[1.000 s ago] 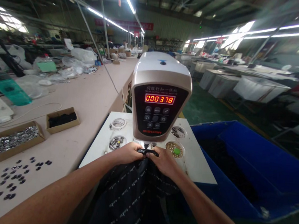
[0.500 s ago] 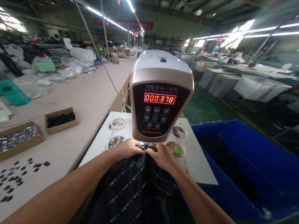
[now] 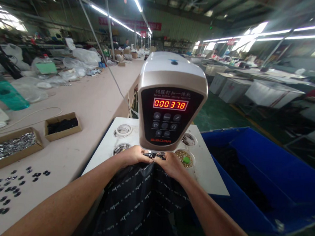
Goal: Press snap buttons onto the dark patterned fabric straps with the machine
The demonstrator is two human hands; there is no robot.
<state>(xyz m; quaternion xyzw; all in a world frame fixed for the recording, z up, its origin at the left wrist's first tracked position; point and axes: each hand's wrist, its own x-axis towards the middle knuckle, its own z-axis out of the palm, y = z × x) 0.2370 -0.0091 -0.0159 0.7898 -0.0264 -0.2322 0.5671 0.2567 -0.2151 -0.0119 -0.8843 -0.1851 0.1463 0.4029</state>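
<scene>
A dark fabric (image 3: 134, 200) with rows of pale printed text hangs from both hands, below the head of a button machine (image 3: 174, 79) whose red display reads 000378. My left hand (image 3: 136, 155) pinches the fabric's upper edge on the left. On the right, my right hand (image 3: 170, 163) grips the same edge, close beside the left one. The spot under the machine head, just beyond the fingertips, is hidden.
A white machine table (image 3: 212, 178) holds round cups of small metal parts. At left, a long table (image 3: 93, 105) bears a box of metal buttons (image 3: 12, 147), a box of black pieces (image 3: 62, 125) and scattered snaps. A blue bin (image 3: 291, 179) stands right.
The view has shifted slightly, so the machine head appears a little further right and the left table's things further left. Both hands keep their grip on the fabric.
</scene>
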